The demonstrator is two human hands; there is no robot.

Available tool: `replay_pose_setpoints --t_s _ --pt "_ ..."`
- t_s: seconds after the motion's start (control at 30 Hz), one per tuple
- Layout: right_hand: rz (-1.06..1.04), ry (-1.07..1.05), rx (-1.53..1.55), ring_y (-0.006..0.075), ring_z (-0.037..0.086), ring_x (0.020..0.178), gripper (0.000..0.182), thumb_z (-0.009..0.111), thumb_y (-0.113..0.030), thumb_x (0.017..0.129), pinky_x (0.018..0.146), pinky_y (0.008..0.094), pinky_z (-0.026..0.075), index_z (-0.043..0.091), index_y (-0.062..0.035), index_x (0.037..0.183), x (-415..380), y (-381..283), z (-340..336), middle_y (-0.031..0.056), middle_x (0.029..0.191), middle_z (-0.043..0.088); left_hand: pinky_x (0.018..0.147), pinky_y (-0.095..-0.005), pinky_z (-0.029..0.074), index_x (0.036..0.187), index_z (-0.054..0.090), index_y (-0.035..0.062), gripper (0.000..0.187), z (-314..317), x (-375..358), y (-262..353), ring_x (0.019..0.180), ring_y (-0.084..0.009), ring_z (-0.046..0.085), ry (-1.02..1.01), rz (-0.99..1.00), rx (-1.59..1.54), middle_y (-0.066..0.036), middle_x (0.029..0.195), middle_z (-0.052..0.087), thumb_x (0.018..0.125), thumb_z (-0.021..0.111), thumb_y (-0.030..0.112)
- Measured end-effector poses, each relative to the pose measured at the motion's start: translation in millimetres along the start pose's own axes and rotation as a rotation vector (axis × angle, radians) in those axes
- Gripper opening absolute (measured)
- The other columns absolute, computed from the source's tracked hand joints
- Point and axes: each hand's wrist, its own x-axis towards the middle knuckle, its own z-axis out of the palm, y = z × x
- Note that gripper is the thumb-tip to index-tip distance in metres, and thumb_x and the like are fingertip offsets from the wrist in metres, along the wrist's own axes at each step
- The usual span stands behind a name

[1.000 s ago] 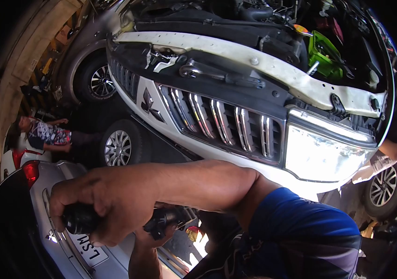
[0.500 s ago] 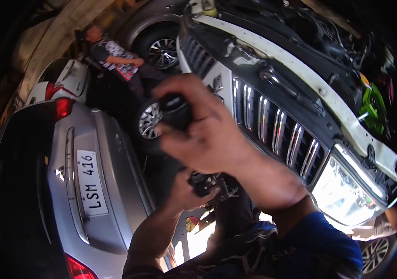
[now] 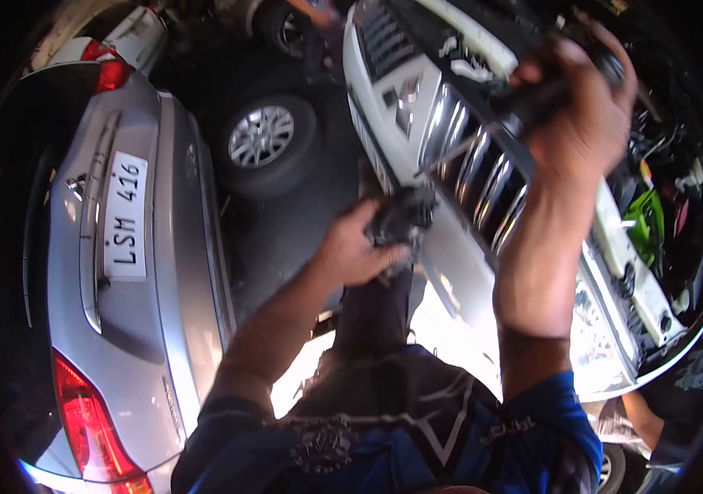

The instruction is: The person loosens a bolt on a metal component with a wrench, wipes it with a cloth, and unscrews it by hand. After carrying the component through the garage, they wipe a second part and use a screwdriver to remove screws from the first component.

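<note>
My left hand [image 3: 350, 251], at the middle of the head view, is wrapped round a dark, lumpy mechanical part [image 3: 405, 216]; its exact kind does not show. Raised to the upper right, my right hand [image 3: 586, 115] is closed on a thick black tool [image 3: 524, 105]. A long thin metal shaft points from that tool down and left towards the part, like a screwdriver's, though blur hides the details. The two things look apart. Behind the tool is the chrome grille [image 3: 460, 136] of a white car.
A silver car [image 3: 154, 329] stands at my left. On the floor ahead lies a loose wheel [image 3: 261, 142]. The white car's open engine bay [image 3: 681, 214] is at the right. One person [image 3: 318, 33] is at the far end, another [image 3: 681, 403] at the lower right.
My right hand has swung up and right with the tool, whose shaft now shows. My left hand has come higher in view with the part. The view has tilted downward.
</note>
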Motion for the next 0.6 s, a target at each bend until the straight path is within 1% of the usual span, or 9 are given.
replay_pose_setpoints --t_s 0.03,0.07,0.1,0.17,0.27,0.37,0.5,0.57,0.6 --pt "-0.039 -0.015 0.126 0.0201 0.062 0.066 0.048 0.067 -0.01 0.088 0.06 0.0362 0.055 0.045 -0.0071 0.13 7 -20 1 0.0156 0.078 0.062 0.097 -0.0338 0.049 0.133 0.055 -0.0023 0.061 -1 3 9 0.108 -0.019 0.063 0.01 0.047 0.038 -0.012 0.118 0.067 0.08 0.083 0.012" --pt "-0.032 -0.002 0.126 0.0226 0.059 0.061 0.048 0.062 -0.014 0.09 0.058 0.0377 0.055 0.039 -0.0056 0.132 4 -36 1 0.0179 0.077 0.06 0.096 -0.0332 0.049 0.132 0.056 -0.003 0.056 9 -5 9 0.108 -0.0196 0.063 0.033 0.103 -0.089 -0.013 0.117 0.066 0.083 0.079 0.013" --pt "-0.043 -0.074 0.188 0.0232 0.059 0.061 0.047 0.062 -0.016 0.091 0.057 0.0373 0.055 0.04 -0.0058 0.131 -1 -39 -2 0.0177 0.076 0.058 0.096 -0.0326 0.048 0.131 0.057 -0.0037 0.051 18 -12 4 0.107 -0.0202 0.062 0.048 0.159 -0.217 -0.015 0.115 0.066 0.086 0.076 0.013" --pt "0.054 -0.192 0.295 0.0234 0.06 0.059 0.048 0.065 -0.011 0.087 0.053 0.0355 0.053 0.042 -0.0077 0.129 -23 -21 -4 0.0158 0.075 0.057 0.096 -0.0323 0.047 0.132 0.056 -0.0056 0.048 16 -24 -1 0.108 -0.0204 0.061 -0.004 0.14 -0.184 -0.016 0.115 0.064 0.091 0.07 0.016" --pt "0.217 -0.152 0.253 0.0213 0.063 0.063 0.048 0.064 0.003 0.085 0.059 0.0348 0.054 0.045 -0.011 0.127 -47 -3 -3 0.0131 0.086 0.061 0.097 -0.036 0.047 0.135 0.053 -0.0054 0.048 12 -15 -10 0.111 -0.0311 0.063 -0.032 0.214 -0.024 -0.022 0.123 0.061 0.091 0.064 0.009" --pt "0.285 -0.125 0.234 0.0174 0.063 0.065 0.044 0.062 0.005 0.089 0.059 0.0314 0.053 0.045 -0.0102 0.127 -59 18 3 0.0114 0.086 0.062 0.098 -0.0373 0.047 0.133 0.054 -0.0062 0.044 16 -11 -47 0.11 -0.0349 0.062 0.004 0.189 -0.171 -0.023 0.122 0.061 0.092 0.059 0.01" --pt "0.216 -0.279 0.131 0.0121 0.062 0.067 0.044 0.064 0.006 0.089 0.059 0.0282 0.052 0.046 -0.0105 0.126 -51 23 11 0.0071 0.085 0.062 0.1 -0.0387 0.045 0.134 0.053 -0.0063 0.045 9 2 -33 0.115 -0.0343 0.061 -0.06 0.187 -0.196 -0.024 0.125 0.06 0.095 0.054 0.016" --pt "0.329 -0.287 0.097 0.011 0.062 0.068 0.043 0.064 0.006 0.089 0.06 0.0271 0.052 0.047 -0.0112 0.125 -65 22 21 0.006 0.086 0.062 0.1 -0.0384 0.045 0.134 0.054 -0.0059 0.046 14 -23 -56 0.114 -0.0312 0.061 -0.02 0.053 -0.185 -0.023 0.124 0.061 0.095 0.054 0.018" --pt "0.334 -0.263 0.096 0.0105 0.062 0.068 0.043 0.065 0.005 0.088 0.06 0.0272 0.053 0.049 -0.012 0.125 -64 23 16 0.0056 0.091 0.062 0.1 -0.0381 0.045 0.134 0.054 -0.0061 0.047 18 -11 -58 0.112 -0.0299 0.061 -0.011 0.133 -0.172 -0.021 0.121 0.061 0.094 0.055 0.018"
